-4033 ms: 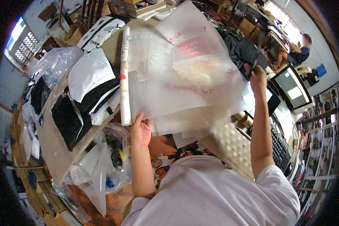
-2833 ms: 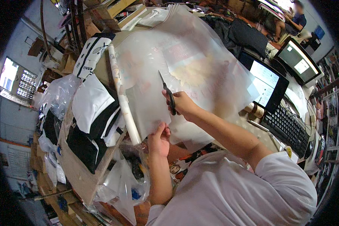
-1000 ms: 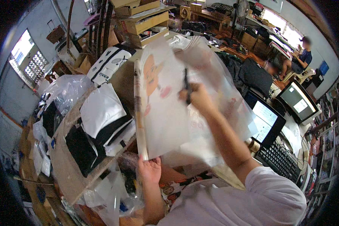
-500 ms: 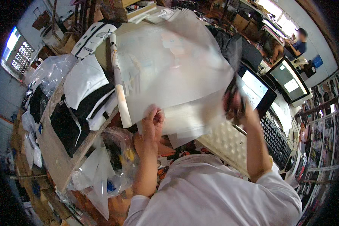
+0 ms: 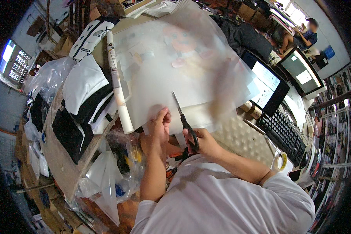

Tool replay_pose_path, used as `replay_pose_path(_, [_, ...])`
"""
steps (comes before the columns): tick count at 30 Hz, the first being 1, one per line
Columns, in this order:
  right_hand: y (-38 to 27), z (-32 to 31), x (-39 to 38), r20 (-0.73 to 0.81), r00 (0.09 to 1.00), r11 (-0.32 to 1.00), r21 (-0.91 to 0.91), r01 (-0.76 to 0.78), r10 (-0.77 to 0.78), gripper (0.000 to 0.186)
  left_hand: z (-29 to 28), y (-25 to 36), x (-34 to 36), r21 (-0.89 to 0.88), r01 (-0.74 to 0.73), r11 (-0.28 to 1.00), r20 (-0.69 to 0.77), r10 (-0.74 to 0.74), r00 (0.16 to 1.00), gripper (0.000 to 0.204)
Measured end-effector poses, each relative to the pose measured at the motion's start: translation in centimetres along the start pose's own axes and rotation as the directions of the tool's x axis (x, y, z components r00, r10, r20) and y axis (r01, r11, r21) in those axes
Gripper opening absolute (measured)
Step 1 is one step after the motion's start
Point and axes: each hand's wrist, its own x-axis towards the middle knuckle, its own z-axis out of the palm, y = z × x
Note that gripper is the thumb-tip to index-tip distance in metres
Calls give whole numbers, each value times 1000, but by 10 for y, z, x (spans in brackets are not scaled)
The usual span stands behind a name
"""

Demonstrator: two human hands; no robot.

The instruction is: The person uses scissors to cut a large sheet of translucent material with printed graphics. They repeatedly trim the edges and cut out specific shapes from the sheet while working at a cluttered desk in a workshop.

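Observation:
A large translucent sheet [image 5: 152,84] covers the middle of the table, with blurred coloured figures showing on or through it. My left hand [image 5: 162,121] is closed in a pinch on the sheet's near edge. Just to its right, my right hand [image 5: 203,142] grips a pair of scissors [image 5: 186,124] by the black handles. The narrow metal blades point up and away over the sheet, and look closed. Along the sheet's left side lies a long pale printed roll [image 5: 119,87]. Motion smears the sheet's right part.
On the left lie white and black folded pieces [image 5: 85,84] and clear plastic bags [image 5: 52,78]. To the right are a tablet-like screen [image 5: 266,84], a monitor [image 5: 301,73], a black keyboard [image 5: 282,134] and a tape roll [image 5: 280,161]. Another person [image 5: 309,37] sits far right.
My right hand has come left and nearer my body with the scissors, from beside the screen to beside my left hand. My left hand keeps its pinch on the sheet.

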Motion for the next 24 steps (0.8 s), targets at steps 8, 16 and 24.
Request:
replay_pose_path(8, [-44, -3, 90, -69, 993, 995, -37, 92, -95, 44, 21, 14, -26, -52, 82, 995, -273, -93, 957, 19])
replay_pose_path(16, [-117, -14, 220, -147, 975, 919, -380, 101, -168, 52, -4, 12, -22, -206, 63, 976, 32, -57, 998, 19])
replay_pose_path(24, [-186, -18, 328, -134, 964, 956, -216, 199, -231, 40, -2, 28, -30, -462, 157, 873, 60, -146, 987, 23])
